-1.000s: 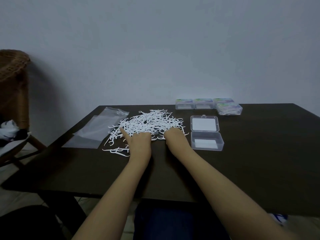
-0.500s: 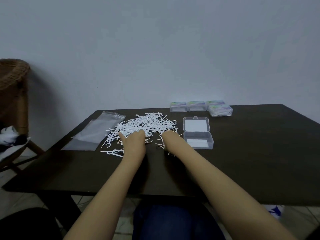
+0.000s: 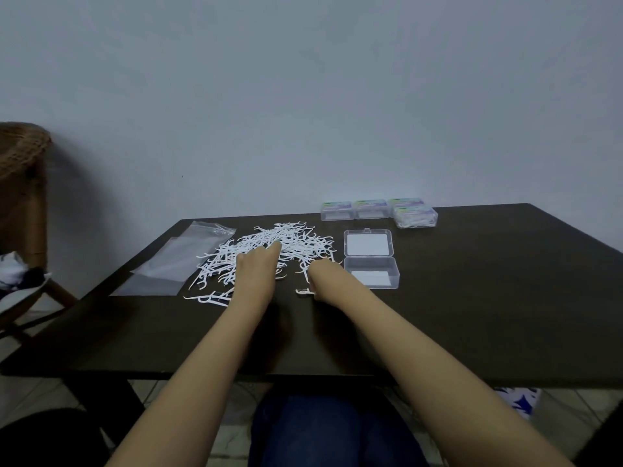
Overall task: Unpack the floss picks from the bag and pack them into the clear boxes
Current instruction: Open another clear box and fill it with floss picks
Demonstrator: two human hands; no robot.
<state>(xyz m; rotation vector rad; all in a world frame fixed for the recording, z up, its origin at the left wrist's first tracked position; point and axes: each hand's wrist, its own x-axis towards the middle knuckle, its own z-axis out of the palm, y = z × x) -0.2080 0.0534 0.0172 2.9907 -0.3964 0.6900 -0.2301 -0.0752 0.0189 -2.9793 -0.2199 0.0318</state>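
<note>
Dark table (image 3: 472, 298), bare wall (image 3: 303, 96): floss picks (image 3: 293, 239) heaped left of lidded-back clear box (image 3: 371, 264), pointing every way. Left hand (image 3: 258, 269) outstretched on heap; right hand (image 3: 323, 274) at its edge, fingers hidden, grip unclear.

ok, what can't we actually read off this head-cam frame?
Head view, all of it:
- Right hand: fingers hidden behind its own back; whether it pinches any floss picks cannot be told.
- Left hand: fingertips lost among the pile.
- Closed boxes at the far edge: label print too small, contents blurred.
- Wicker chair: cut off by the left edge.
- Blue-white item under the table: mostly hidden by the tabletop.
</note>
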